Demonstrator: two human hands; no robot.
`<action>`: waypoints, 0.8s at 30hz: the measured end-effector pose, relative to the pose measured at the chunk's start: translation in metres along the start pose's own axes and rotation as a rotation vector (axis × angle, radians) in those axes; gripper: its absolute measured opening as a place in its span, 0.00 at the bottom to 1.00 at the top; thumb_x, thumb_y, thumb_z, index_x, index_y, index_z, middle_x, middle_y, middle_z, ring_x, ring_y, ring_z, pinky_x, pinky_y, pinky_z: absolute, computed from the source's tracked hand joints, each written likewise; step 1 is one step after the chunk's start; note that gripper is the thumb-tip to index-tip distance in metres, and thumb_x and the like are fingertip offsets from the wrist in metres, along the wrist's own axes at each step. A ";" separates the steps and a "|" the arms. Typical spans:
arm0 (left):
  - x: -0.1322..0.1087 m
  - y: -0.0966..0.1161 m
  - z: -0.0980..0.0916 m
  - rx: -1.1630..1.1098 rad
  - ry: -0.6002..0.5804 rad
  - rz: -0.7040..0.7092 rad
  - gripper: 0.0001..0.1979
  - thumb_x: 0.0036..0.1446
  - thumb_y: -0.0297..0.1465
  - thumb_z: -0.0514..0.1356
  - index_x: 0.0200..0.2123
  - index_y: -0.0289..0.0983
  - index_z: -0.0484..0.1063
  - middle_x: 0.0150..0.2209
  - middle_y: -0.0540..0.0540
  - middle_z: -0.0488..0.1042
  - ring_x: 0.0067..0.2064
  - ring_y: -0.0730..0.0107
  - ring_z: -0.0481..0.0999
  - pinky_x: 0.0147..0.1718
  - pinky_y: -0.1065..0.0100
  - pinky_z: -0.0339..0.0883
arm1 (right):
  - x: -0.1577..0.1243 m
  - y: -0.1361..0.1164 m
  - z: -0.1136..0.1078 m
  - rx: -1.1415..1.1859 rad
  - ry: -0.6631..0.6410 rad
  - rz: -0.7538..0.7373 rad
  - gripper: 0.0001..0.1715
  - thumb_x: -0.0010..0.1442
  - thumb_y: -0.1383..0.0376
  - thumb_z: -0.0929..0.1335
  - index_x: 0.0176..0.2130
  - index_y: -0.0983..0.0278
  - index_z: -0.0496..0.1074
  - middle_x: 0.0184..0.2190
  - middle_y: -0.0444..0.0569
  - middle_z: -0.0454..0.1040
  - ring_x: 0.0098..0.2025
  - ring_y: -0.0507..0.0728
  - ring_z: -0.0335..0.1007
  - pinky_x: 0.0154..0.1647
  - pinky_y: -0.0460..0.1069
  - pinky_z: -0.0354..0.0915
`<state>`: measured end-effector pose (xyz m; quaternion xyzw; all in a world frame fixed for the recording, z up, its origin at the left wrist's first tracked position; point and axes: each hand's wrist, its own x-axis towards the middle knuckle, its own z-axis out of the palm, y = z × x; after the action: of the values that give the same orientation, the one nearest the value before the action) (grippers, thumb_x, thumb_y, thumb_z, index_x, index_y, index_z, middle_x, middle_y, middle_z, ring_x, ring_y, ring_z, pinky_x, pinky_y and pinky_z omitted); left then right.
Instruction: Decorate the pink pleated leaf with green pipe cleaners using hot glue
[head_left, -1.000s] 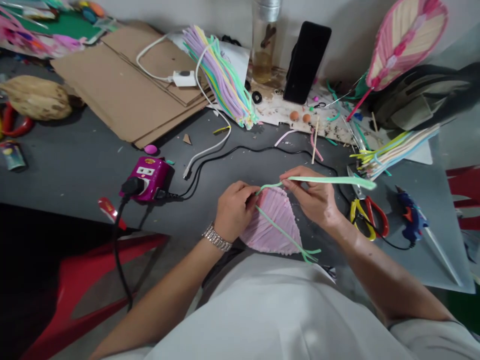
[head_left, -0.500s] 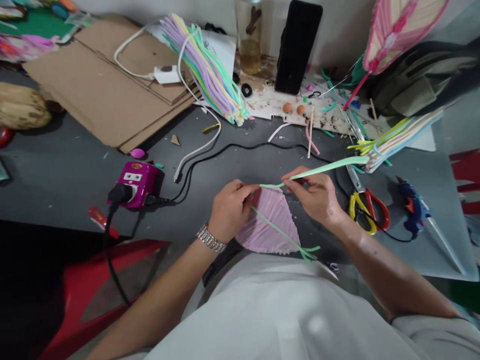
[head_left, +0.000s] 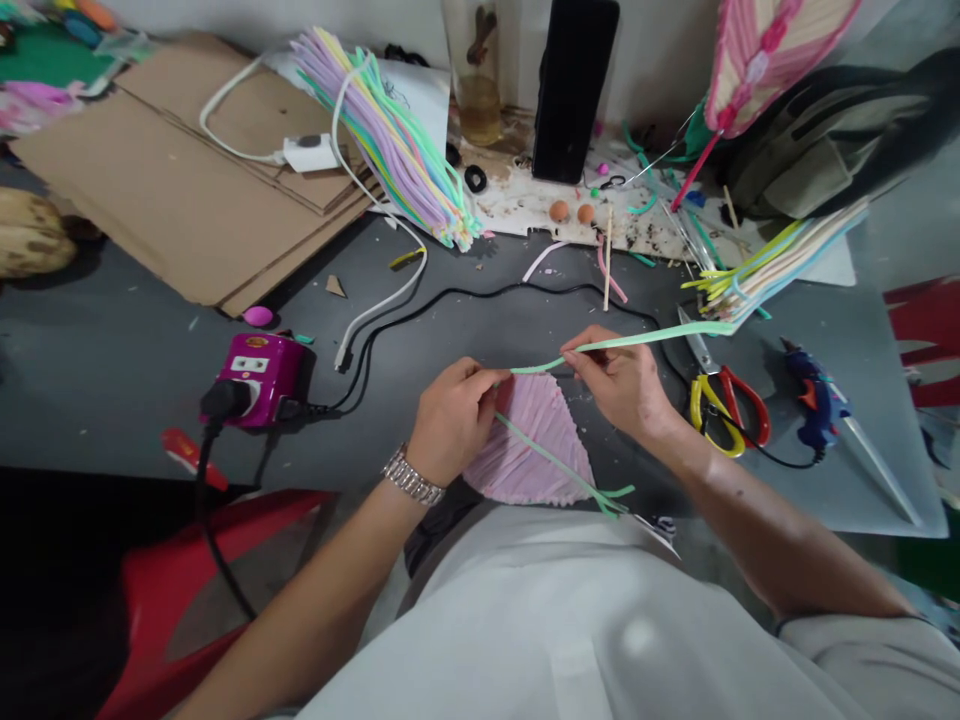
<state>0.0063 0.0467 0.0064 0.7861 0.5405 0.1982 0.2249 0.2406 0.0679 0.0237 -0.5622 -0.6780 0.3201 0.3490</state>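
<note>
A pink, ribbed, roughly fan-shaped panel (head_left: 544,425) lies at the table's front edge, against my shirt. My left hand (head_left: 459,415) is closed at its upper left corner, pinching one end of a mint-green pipe cleaner (head_left: 660,337); the panel's corner is hidden under the fingers. That strip runs along the panel's top edge to my right hand (head_left: 619,380), whose thumb and fingers pinch it, and its free end stretches away to the right. A second thin green strip (head_left: 551,458) crosses the panel diagonally, with several loose ends at the lower right.
Scissors (head_left: 724,410) and a blue glue gun (head_left: 817,400) lie to the right. A pipe-cleaner bundle (head_left: 397,150), cardboard (head_left: 142,180) and a phone (head_left: 576,90) are at the back. A magenta power adapter (head_left: 262,378) stands left, with cords across the table.
The view has shifted slightly, so most things appear farther left. My right hand still pinches the green pipe cleaner, now a little farther from the panel's top edge; my left hand keeps its hold.
</note>
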 end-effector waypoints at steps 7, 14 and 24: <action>0.001 0.002 -0.002 0.014 -0.020 0.000 0.18 0.61 0.23 0.54 0.47 0.38 0.80 0.37 0.44 0.75 0.38 0.64 0.75 0.39 0.65 0.69 | 0.001 -0.002 0.000 -0.211 -0.025 -0.153 0.07 0.64 0.67 0.67 0.35 0.61 0.76 0.33 0.48 0.78 0.35 0.56 0.72 0.39 0.50 0.63; 0.001 0.002 -0.003 -0.015 -0.023 0.018 0.16 0.63 0.24 0.54 0.47 0.37 0.79 0.37 0.44 0.74 0.38 0.64 0.75 0.39 0.65 0.69 | 0.000 -0.005 -0.003 -0.382 -0.198 -0.265 0.11 0.66 0.69 0.65 0.37 0.63 0.78 0.36 0.50 0.78 0.39 0.56 0.71 0.43 0.50 0.60; 0.001 0.001 -0.002 -0.003 -0.033 0.012 0.16 0.62 0.24 0.54 0.47 0.37 0.79 0.36 0.44 0.74 0.39 0.63 0.75 0.39 0.64 0.69 | 0.002 0.003 0.006 -0.643 -0.256 -0.390 0.16 0.67 0.69 0.62 0.35 0.63 0.78 0.37 0.53 0.73 0.37 0.57 0.63 0.38 0.51 0.53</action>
<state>0.0062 0.0476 0.0093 0.7923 0.5316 0.1872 0.2336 0.2370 0.0704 0.0180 -0.4592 -0.8756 0.0865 0.1221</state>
